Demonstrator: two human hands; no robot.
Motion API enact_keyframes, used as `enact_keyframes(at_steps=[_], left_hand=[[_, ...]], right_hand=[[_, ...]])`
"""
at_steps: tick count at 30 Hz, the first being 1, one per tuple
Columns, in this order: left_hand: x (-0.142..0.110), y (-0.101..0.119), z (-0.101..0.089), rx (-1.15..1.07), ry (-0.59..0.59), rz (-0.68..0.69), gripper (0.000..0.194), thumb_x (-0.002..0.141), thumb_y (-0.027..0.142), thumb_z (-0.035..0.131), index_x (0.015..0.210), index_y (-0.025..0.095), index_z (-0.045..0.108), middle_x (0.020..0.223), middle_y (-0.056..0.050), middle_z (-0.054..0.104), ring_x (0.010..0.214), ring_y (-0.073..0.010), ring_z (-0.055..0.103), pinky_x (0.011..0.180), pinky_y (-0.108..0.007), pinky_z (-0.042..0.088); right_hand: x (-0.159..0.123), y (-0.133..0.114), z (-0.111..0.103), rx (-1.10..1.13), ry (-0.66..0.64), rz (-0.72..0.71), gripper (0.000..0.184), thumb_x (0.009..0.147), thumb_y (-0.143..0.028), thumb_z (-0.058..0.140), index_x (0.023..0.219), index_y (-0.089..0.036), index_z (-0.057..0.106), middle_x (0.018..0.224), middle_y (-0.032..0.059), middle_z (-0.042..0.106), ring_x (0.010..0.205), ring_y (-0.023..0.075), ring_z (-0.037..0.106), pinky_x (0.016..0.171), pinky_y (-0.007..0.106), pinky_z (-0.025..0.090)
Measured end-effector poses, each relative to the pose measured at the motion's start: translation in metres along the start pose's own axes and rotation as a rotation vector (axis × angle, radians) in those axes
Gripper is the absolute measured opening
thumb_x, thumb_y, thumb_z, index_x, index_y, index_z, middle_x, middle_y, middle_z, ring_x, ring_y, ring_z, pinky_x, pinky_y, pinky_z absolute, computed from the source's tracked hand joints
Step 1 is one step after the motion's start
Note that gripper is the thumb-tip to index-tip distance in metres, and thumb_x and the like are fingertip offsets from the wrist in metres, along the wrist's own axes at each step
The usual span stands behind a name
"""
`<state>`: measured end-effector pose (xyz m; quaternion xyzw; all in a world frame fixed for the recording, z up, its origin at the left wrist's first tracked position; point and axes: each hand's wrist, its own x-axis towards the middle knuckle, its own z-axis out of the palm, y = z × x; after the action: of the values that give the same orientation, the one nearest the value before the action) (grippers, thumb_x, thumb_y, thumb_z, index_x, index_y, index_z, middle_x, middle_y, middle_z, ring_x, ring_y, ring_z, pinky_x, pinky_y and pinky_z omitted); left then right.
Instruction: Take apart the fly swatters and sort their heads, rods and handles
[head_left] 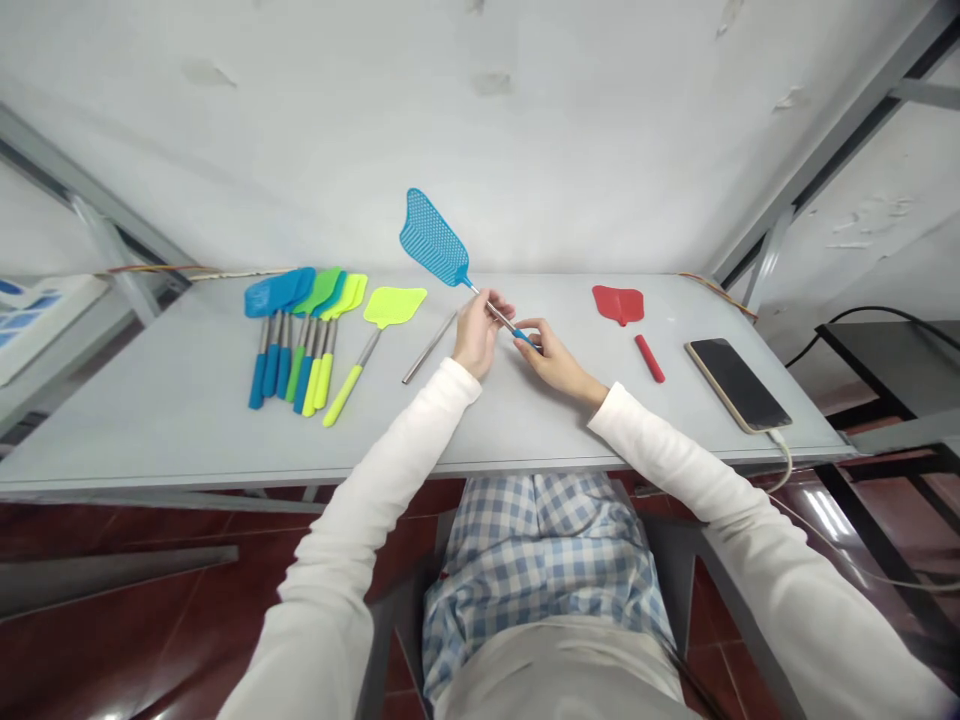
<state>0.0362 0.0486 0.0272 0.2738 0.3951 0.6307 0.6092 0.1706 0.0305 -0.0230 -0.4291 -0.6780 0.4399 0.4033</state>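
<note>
Blue swatter [435, 240]: perforated, flared plastic head.
I am curling my left hand [474, 335] round its slim metal shaft [500, 316], pinching its sleeve [523, 338] with my right hand [555, 364], above the grey tabletop [187, 420].

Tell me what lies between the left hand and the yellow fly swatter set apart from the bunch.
In the head view, one slim metal rod lies slanted on the table between the left hand and that separate yellow fly swatter.
</note>
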Motion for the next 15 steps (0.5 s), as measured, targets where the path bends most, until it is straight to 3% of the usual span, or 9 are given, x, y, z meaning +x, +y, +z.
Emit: enact_keyframes(at_steps=[3,5,9,12,14,15], left_hand=[[0.019,0.001,0.013,-0.063,0.060,0.002,0.027,0.103,0.019,0.039,0.076,0.020,0.040,0.055,0.010,0.028,0.041,-0.0050,0.033,0.048,-0.016,0.034],[0.030,-0.002,0.022,-0.049,0.082,0.019,0.028,0.104,0.023,0.041,0.077,0.021,0.038,0.053,0.011,0.021,0.037,-0.0046,0.021,0.040,-0.016,0.021],[0.051,0.002,0.033,0.031,0.005,-0.007,0.028,0.104,0.026,0.044,0.077,0.021,0.039,0.051,0.011,0.020,0.036,-0.0037,0.018,0.037,-0.016,0.013],[0.068,0.032,0.028,0.074,0.035,0.039,0.028,0.103,0.023,0.046,0.076,0.021,0.038,0.050,0.011,0.021,0.036,-0.0043,0.019,0.036,-0.016,0.014],[0.074,0.058,0.018,0.091,0.087,0.120,0.029,0.101,0.021,0.047,0.074,0.022,0.036,0.049,0.010,0.018,0.037,-0.0051,0.018,0.035,-0.016,0.013],[0.074,0.069,0.013,0.103,0.060,0.146,0.029,0.100,0.021,0.048,0.073,0.022,0.037,0.049,0.010,0.017,0.037,-0.0049,0.016,0.035,-0.015,0.012]], right_hand=[[0.003,-0.004,-0.002,-0.034,0.007,0.043,0.008,0.096,-0.027,0.052,0.097,-0.019,0.054,0.074,-0.0041,0.049,0.066,0.0117,0.042,0.068,0.026,0.036],[0.004,-0.011,0.002,0.041,-0.028,0.133,0.012,0.098,-0.030,0.049,0.092,-0.020,0.052,0.070,-0.0053,0.043,0.061,0.0107,0.038,0.061,0.026,0.033],[-0.007,-0.031,0.012,0.356,-0.047,0.300,0.019,0.099,-0.039,0.050,0.090,-0.023,0.045,0.063,-0.0094,0.028,0.050,0.0085,0.026,0.051,0.023,0.024],[-0.034,-0.043,0.005,0.537,-0.187,0.404,0.024,0.097,-0.043,0.053,0.087,-0.022,0.045,0.063,-0.0100,0.022,0.049,0.0071,0.018,0.048,0.022,0.018],[-0.055,-0.044,-0.010,0.537,-0.288,0.436,0.027,0.094,-0.047,0.055,0.089,-0.021,0.049,0.063,-0.0093,0.025,0.049,0.0070,0.019,0.048,0.022,0.018],[-0.062,-0.041,-0.021,0.471,-0.291,0.412,0.030,0.093,-0.050,0.055,0.092,-0.020,0.051,0.063,-0.0084,0.029,0.049,0.0074,0.023,0.048,0.022,0.021]])
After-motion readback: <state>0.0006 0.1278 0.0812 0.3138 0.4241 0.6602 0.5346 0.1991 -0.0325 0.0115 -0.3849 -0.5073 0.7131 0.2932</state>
